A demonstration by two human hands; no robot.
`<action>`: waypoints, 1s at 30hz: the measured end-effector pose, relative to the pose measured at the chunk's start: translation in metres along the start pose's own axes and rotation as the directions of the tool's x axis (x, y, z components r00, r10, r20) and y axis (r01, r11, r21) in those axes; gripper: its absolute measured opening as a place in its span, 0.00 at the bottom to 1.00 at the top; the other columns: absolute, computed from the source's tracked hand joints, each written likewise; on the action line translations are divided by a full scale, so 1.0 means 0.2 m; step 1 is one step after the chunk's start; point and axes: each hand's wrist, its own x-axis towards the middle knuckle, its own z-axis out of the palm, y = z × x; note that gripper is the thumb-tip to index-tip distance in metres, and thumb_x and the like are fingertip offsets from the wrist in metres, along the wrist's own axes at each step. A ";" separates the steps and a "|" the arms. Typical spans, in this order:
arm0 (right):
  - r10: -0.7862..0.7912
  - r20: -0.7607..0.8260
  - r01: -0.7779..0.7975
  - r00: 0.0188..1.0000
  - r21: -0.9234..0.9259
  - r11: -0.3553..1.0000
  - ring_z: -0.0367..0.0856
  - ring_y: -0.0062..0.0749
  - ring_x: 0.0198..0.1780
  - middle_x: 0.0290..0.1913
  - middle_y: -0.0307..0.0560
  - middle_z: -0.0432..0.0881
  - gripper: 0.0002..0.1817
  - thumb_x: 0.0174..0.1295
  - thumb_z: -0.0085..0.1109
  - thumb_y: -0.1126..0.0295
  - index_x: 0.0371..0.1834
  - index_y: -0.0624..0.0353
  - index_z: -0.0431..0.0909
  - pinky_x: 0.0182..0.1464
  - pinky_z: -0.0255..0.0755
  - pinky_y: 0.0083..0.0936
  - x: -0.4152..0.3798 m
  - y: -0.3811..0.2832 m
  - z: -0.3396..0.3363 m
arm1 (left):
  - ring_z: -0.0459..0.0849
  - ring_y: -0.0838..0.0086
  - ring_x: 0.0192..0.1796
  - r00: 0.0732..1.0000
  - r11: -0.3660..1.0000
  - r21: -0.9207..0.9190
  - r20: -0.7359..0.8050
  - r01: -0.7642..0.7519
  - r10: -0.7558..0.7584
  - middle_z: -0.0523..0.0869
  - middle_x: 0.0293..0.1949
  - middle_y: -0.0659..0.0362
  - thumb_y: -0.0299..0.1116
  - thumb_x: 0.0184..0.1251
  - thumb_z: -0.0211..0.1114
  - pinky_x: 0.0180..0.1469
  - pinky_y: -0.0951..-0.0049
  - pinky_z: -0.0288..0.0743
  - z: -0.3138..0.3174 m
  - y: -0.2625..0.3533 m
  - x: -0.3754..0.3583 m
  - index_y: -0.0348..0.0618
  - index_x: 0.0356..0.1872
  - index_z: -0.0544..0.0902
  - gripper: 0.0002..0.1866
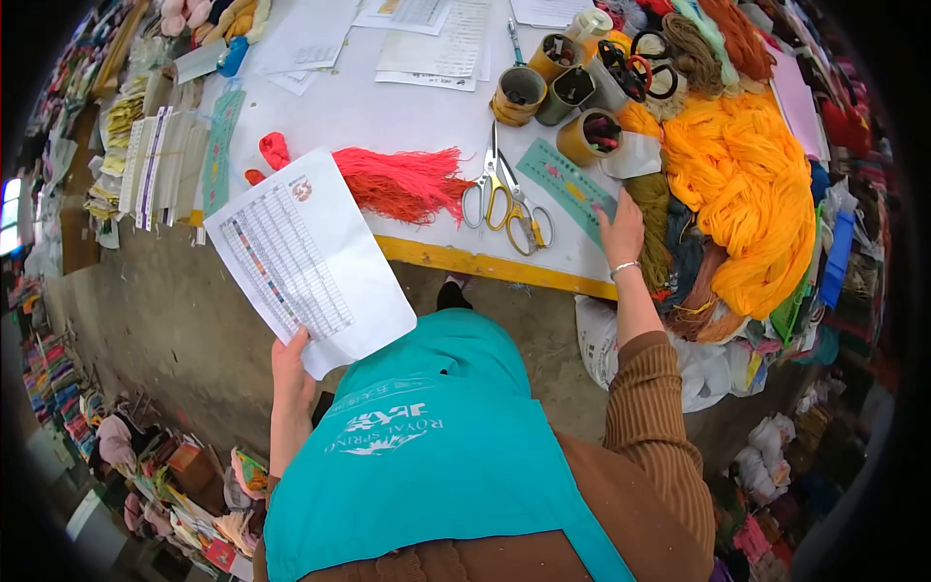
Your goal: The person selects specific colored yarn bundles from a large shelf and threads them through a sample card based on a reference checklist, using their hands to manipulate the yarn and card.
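My left hand (pixel 293 376) pinches the lower edge of a white printed sheet (pixel 373 281). The sheet carries a table with a column of coloured cells and is held tilted over the front edge of the table. At the right, my right hand (pixel 624 233) grips the end of a green printed card (pixel 567 189), its thumb on the card. Left of the card lie two pairs of scissors, one with yellow handles (pixel 499 206) and another (pixel 530 228). A bundle of pink and red thread (pixel 407 184) lies behind the sheet, which covers part of it.
Several cups (pixel 519 92) with tools stand on the white table (pixel 427 116), near black-handled scissors (pixel 662 80). Orange yarn (pixel 737 184) is heaped at the right. Papers (pixel 436 44) lie at the back. Another green card (pixel 222 145) and stacked white cards (pixel 165 165) are at the left.
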 end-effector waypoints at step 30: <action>-0.151 0.371 0.147 0.916 0.039 0.988 0.71 0.56 0.60 0.58 0.59 0.71 0.47 0.45 0.70 0.71 0.72 0.57 0.59 0.60 0.73 0.41 0.15 -0.16 -0.14 | 0.80 0.63 0.58 1.000 1.000 0.016 -0.016 0.006 -0.006 0.80 0.59 0.50 0.28 0.71 0.58 0.62 0.63 0.73 0.04 0.01 -0.03 0.30 0.63 0.71 0.21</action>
